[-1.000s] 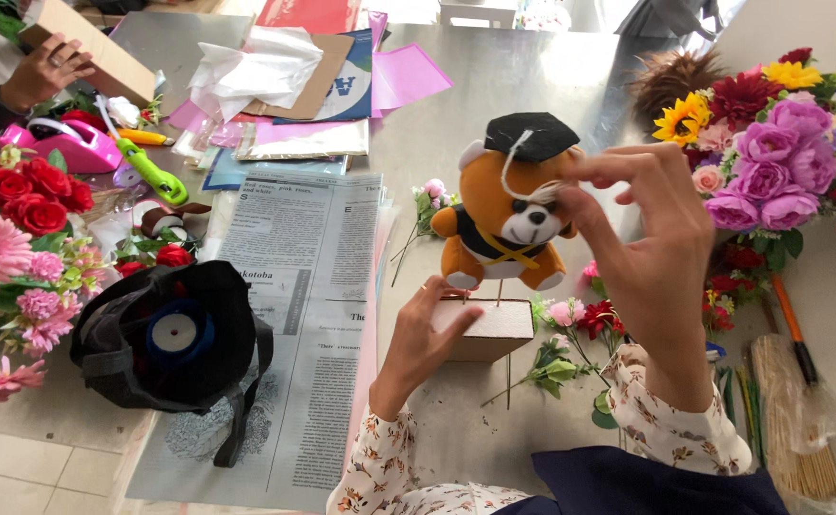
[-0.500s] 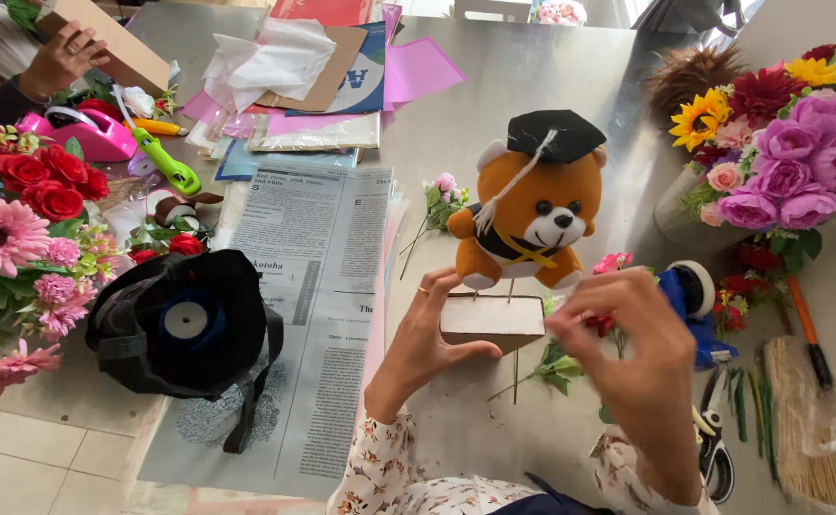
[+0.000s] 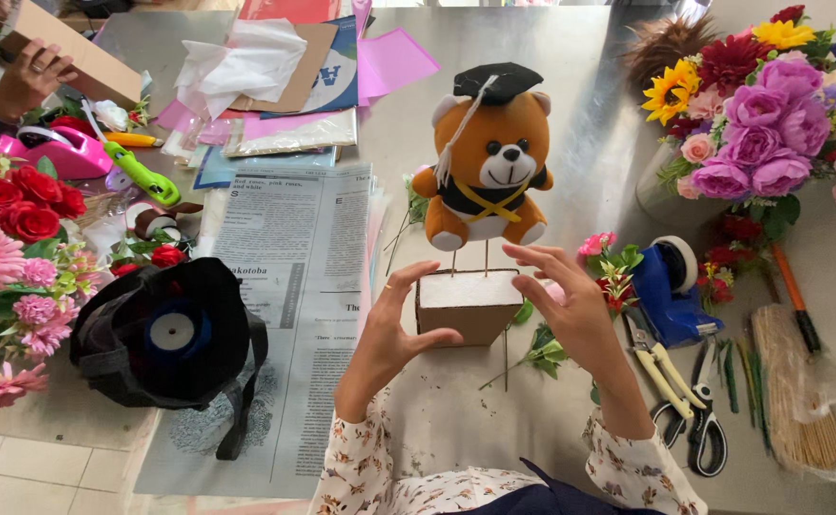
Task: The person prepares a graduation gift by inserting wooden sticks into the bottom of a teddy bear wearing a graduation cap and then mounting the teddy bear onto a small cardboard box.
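done: bear [image 3: 490, 162] on sticks in block [image 3: 468, 303]
L hand [image 3: 391, 329]: thumb on block, fingers wide
R hand [image 3: 570, 303]: fingers wide, empty
left: flowers [image 3: 759, 114] unused

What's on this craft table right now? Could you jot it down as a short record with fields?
Left hand: open, thumb touching the block's left side
Right hand: open, beside the block's right edge
Block: white-topped, brown-sided
Teddy bear: orange, black graduation cap, raised on thin sticks stuck in the block
Nearby: newspaper, blue tape dispenser, scissors
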